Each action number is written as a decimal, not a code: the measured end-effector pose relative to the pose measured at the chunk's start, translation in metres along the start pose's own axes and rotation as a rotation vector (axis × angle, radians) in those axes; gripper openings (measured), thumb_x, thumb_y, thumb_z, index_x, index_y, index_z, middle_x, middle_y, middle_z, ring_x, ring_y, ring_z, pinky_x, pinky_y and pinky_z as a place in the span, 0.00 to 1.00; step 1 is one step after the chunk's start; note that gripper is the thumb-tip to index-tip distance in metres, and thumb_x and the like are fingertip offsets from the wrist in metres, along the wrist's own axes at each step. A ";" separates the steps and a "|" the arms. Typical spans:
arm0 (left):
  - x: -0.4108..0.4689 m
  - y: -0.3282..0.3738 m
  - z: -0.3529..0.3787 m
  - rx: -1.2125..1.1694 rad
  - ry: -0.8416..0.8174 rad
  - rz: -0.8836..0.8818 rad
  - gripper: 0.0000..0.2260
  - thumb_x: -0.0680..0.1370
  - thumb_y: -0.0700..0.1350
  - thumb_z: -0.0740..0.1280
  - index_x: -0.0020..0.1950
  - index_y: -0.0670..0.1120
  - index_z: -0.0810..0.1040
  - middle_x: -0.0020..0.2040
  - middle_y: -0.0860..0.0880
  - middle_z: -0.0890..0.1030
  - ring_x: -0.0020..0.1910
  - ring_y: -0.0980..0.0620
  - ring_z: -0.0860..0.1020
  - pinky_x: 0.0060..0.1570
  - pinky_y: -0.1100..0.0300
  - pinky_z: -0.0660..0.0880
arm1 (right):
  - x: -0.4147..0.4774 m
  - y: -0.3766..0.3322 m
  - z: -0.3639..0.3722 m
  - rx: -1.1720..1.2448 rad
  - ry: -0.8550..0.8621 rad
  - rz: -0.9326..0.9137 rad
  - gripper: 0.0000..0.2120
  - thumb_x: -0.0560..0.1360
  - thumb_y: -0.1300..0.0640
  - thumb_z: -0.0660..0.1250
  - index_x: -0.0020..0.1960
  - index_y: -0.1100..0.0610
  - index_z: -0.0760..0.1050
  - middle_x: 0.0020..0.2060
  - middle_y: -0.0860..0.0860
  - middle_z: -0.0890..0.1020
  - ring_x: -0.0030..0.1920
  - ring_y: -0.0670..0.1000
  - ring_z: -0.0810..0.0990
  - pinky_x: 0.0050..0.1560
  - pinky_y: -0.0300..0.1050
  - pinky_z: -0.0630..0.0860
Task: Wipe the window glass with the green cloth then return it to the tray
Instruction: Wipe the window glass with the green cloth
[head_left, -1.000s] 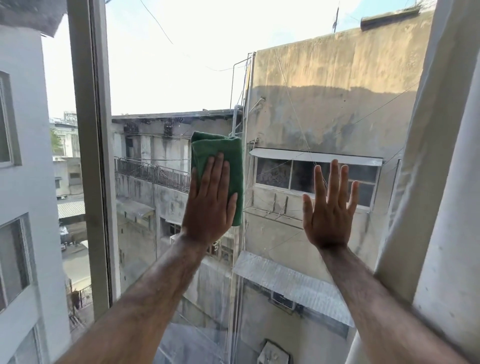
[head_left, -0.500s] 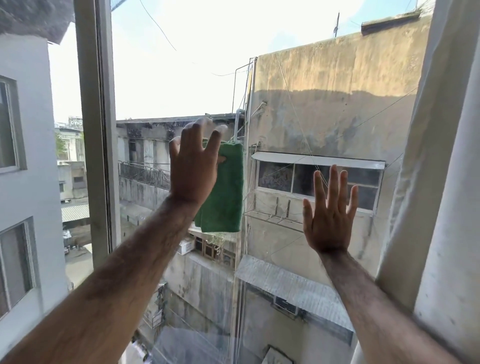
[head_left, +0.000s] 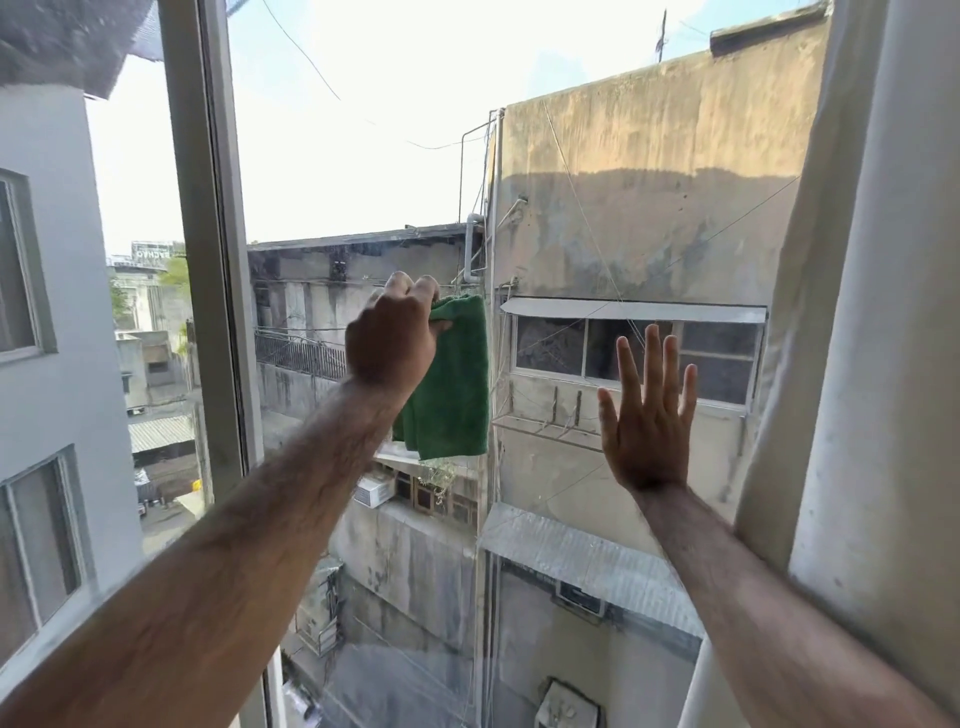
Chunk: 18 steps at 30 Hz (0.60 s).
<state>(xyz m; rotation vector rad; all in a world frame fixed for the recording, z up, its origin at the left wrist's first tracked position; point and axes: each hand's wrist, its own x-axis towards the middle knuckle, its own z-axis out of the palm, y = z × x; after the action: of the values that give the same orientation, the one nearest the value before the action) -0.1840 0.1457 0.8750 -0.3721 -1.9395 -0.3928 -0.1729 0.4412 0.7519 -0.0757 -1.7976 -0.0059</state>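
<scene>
Rooftop sign (head_left: 153, 253), far left on a distant building: white lettering, too small and blurred to read; no other text.

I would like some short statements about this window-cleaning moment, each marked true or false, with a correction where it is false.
1. The left hand grips the green cloth at its top edge. True.
2. The cloth is spread flat under an open palm. False: it hangs down from closed fingers.
3. The right hand is open with its fingers spread. True.
4. The right hand also holds a cloth. False: it holds nothing.
5. The tray is visible below the hands. False: no tray is in view.
</scene>
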 end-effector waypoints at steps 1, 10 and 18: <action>0.000 -0.001 -0.002 -0.014 -0.021 0.005 0.12 0.80 0.41 0.73 0.62 0.44 0.79 0.54 0.42 0.85 0.50 0.41 0.86 0.44 0.53 0.82 | 0.001 -0.007 -0.006 0.033 -0.015 0.044 0.31 0.87 0.47 0.58 0.86 0.57 0.60 0.87 0.61 0.57 0.87 0.63 0.55 0.86 0.69 0.54; -0.011 -0.004 -0.044 -0.379 -0.121 -0.082 0.13 0.78 0.46 0.75 0.59 0.44 0.79 0.51 0.41 0.87 0.40 0.48 0.83 0.37 0.60 0.77 | 0.009 -0.091 -0.066 0.711 -0.361 0.046 0.35 0.77 0.44 0.76 0.77 0.62 0.73 0.65 0.58 0.83 0.54 0.53 0.85 0.51 0.51 0.87; -0.062 -0.043 -0.060 -0.694 -0.253 -0.488 0.13 0.80 0.53 0.71 0.58 0.46 0.77 0.43 0.54 0.77 0.40 0.53 0.80 0.31 0.59 0.82 | -0.023 -0.121 -0.080 1.483 -0.670 0.770 0.10 0.76 0.60 0.78 0.57 0.58 0.85 0.45 0.50 0.91 0.51 0.54 0.89 0.49 0.47 0.88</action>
<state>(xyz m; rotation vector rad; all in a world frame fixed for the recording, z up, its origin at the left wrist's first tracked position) -0.1297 0.0759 0.8357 -0.3965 -2.0856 -1.4110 -0.0969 0.3159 0.7523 0.3331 -1.8599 2.0377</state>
